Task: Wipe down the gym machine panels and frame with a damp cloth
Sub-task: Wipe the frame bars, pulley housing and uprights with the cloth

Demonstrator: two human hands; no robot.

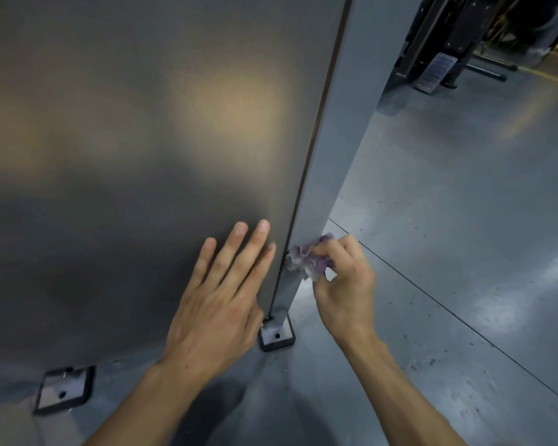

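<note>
The right hand (342, 278) is closed around a bunched purple-and-white cloth (306, 259), pressing it against the lower part of the grey upright frame post (332, 149), a little above the bolted foot plate (277, 335) on the floor (464, 220); the left hand (219, 304) lies flat and spread, holding nothing, on the dark panel (126, 123) at its lower right corner, just beside the post; the wiping looks to be near the bottom of this post, so the foot plate is probably left to do; whether the broad panel is already clean cannot be told, since only glare shows on it; a second foot plate (63, 389) sits at the panel's lower left.
</note>
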